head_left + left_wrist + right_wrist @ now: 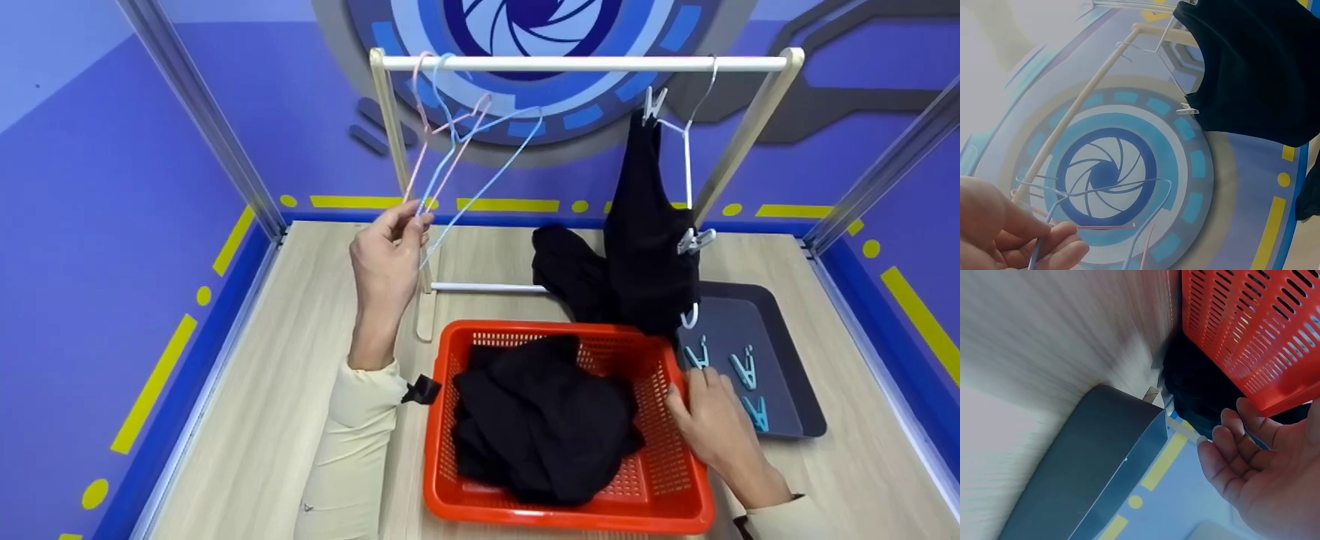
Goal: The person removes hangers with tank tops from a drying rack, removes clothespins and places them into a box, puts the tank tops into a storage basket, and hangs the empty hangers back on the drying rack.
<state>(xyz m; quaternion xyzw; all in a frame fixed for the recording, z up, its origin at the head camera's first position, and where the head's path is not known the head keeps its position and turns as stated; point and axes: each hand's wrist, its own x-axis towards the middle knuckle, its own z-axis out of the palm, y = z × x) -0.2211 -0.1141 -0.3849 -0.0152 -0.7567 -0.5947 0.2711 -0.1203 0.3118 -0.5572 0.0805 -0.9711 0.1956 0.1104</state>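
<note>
- Near the left end of the white bar of a pale wooden rack (585, 64), a thin blue wire hanger (453, 142) hangs by its hook.
- The left hand (388, 251) pinches the side of this blue hanger between its thumb and fingers.
- Just beside it hangs a thin pink wire hanger (426, 129); it is hard to tell if the fingers touch that too.
- The right hand (716, 412) has loose, slightly bent fingers and grips nothing. It is at the right side of a red plastic basket with holes (570, 519).
- Soft black cloth (544, 420) lies in a heap in the basket.
- Near the bar's right end, a black piece of clothing (649, 247) hangs on a white hanger (688, 165) with white clips (696, 241).
- On the pale wooden counter (247, 420), a dark grey tray (720, 315) holds three teal clips (744, 369).
</note>
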